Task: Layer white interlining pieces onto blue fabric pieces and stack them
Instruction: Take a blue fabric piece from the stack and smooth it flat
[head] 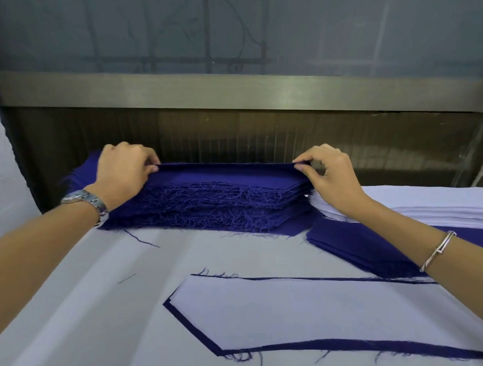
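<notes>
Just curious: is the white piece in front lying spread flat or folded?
Spread flat. The white interlining piece lies smooth over a blue fabric piece whose edge shows as a thin border.

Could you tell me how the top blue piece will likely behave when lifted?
Probably floppy: pinched by left hand and right hand, the top blue piece dips between them. Likely light, since fingertip pinches raise it. Frayed threads may snag on the blue stack.

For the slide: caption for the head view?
Left hand and right hand pinch the top blue piece on the stack; a white interlining piece lies nearer.
</notes>
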### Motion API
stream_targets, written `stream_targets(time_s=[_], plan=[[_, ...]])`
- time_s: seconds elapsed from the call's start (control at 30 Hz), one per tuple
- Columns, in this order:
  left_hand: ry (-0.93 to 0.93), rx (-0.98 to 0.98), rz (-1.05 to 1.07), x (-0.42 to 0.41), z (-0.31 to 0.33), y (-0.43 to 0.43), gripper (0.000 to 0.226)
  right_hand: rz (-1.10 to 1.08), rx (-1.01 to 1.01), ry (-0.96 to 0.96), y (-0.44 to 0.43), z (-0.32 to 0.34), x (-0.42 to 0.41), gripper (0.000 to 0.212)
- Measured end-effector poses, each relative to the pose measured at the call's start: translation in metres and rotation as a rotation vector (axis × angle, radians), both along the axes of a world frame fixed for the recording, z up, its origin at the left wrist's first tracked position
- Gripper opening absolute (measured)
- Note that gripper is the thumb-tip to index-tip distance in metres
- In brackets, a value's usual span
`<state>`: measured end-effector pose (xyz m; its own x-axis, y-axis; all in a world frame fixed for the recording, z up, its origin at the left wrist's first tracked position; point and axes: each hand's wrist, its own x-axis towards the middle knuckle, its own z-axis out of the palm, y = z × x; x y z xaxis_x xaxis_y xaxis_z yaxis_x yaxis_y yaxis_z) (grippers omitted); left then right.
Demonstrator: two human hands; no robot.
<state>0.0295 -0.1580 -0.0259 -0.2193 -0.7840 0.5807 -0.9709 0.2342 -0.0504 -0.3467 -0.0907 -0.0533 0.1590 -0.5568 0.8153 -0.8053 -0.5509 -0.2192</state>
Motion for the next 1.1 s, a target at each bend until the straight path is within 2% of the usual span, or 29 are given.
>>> stream_targets(time_s=[0.2, 0.37, 0.5, 0.63, 0.9, 1.1], plan=[[0.059, -0.002, 0.048, 0.047, -0.004, 0.0, 0.015, 0.002, 0.004, -0.007, 0.006, 0.003, 0.0, 0.008], [-0.061, -0.005, 0.04, 0.06, -0.004, -0.001, 0.031, -0.002, 0.024, -0.044, 0.011, 0.003, 0.003, 0.009], [-0.057, -0.024, 0.063, 0.062, -0.004, 0.0, 0.026, -0.001, 0.036, -0.069, 0.014, 0.001, 0.001, 0.009], [-0.028, -0.134, 0.161, 0.067, -0.008, 0.004, 0.02, 0.023, 0.073, -0.096, 0.016, -0.002, 0.001, 0.009], [0.119, -0.37, 0.085, 0.072, 0.001, 0.014, 0.022, 0.087, 0.122, -0.358, 0.017, 0.006, -0.005, 0.011], [0.246, -0.432, -0.034, 0.058, 0.029, 0.033, 0.039, 0.125, 0.133, -0.568, 0.038, 0.024, -0.035, 0.02]])
